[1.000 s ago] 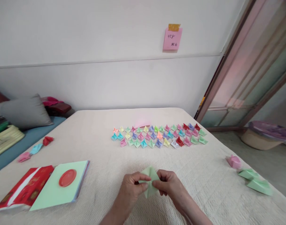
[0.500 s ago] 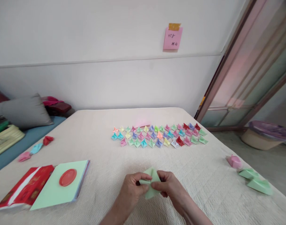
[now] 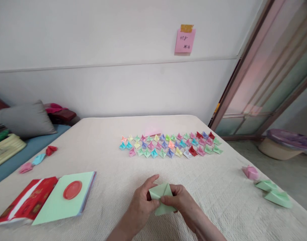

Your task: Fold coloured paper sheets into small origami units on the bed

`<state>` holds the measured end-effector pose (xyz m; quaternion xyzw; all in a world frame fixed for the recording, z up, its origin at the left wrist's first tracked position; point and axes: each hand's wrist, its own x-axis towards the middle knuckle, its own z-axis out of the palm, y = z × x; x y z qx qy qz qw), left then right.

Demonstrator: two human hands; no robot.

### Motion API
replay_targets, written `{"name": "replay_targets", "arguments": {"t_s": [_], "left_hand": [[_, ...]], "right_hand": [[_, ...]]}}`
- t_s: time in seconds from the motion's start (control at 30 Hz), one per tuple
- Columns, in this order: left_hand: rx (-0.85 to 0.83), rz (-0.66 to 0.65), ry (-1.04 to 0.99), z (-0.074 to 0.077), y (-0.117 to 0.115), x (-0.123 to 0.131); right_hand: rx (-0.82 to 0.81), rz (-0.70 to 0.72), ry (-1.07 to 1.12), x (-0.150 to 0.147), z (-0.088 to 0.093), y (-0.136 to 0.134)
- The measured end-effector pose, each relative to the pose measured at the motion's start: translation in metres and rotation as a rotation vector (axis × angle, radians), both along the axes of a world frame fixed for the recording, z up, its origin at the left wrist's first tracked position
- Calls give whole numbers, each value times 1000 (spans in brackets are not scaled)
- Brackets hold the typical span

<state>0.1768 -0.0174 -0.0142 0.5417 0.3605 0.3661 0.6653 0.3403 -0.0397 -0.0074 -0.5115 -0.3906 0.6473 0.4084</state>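
A partly folded piece of light green paper [image 3: 163,209] is held between my two hands above the front of the table. My left hand [image 3: 142,201] pinches its left side with the thumb in front, while the index finger is raised off the sheet. My right hand [image 3: 180,200] grips the right side, its thumb pressed on the middle of the paper near a fold line. Fingers behind the sheet are hidden. Beyond my hands stand rows of small folded paper boats [image 3: 162,153] in many colours.
On the left lie a stack of coloured paper [image 3: 53,207] with a red round lid [image 3: 72,190] on it and a red packet [image 3: 30,199]. Small folded papers [image 3: 38,159] lie at the left edge. Pink [image 3: 251,172] and green folded papers [image 3: 278,199] sit at the right edge.
My left index finger has lifted off the green paper and now points up. The sheet looks slightly more spread and turned toward me; my right hand stays nearly in place.
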Motion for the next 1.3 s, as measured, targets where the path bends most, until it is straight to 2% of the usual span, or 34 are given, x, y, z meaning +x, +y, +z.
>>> {"name": "replay_targets", "arguments": {"t_s": [0.1, 0.2, 0.33, 0.47, 0.63, 0.8, 1.0, 1.17, 1.3], "left_hand": [[-27, 40, 29, 2, 1, 0], [-123, 98, 13, 4, 1, 3], [-211, 103, -49, 7, -3, 7], [-225, 151, -62, 10, -6, 9], [-239, 184, -79, 13, -7, 9], [-203, 182, -40, 8, -5, 8], [-112, 210, 22, 2, -5, 10], [-140, 272, 8, 0, -8, 14], [-184, 271, -68, -3, -9, 13]], "right_hand": [[30, -13, -49, -3, -1, 1], [71, -56, -82, -4, -4, 1], [98, -89, -59, -4, -9, 1], [122, -105, -32, -5, -12, 1], [78, -90, 62, -8, -13, -1], [17, -52, 145, -10, -12, -2], [64, -94, 94, -13, -17, -2], [106, -137, 68, -15, -32, -1], [78, -105, 109, -16, -27, -3]]}}
